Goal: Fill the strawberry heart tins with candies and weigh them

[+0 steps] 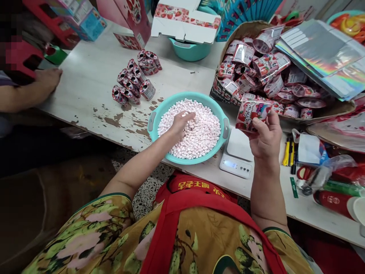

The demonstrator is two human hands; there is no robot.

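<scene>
My left hand (pixel 181 123) reaches into a teal basin (pixel 155 118) heaped with small white and pink candies (pixel 199 137); its fingers curl down into the pile. My right hand (pixel 266 139) is raised above a white digital scale (pixel 238 156) and grips a strawberry-printed pouch (pixel 251 114) by its lower edge. The pouch is held upright, just right of the basin.
A cardboard box (pixel 325 110) of strawberry pouches lies at the right under holographic sheets (pixel 322 49). Filled pouches (pixel 134 82) lie in a group left of the basin. Another person's hand (pixel 47 80) rests at the far left. Pens, scissors and a red bottle lie at the right edge.
</scene>
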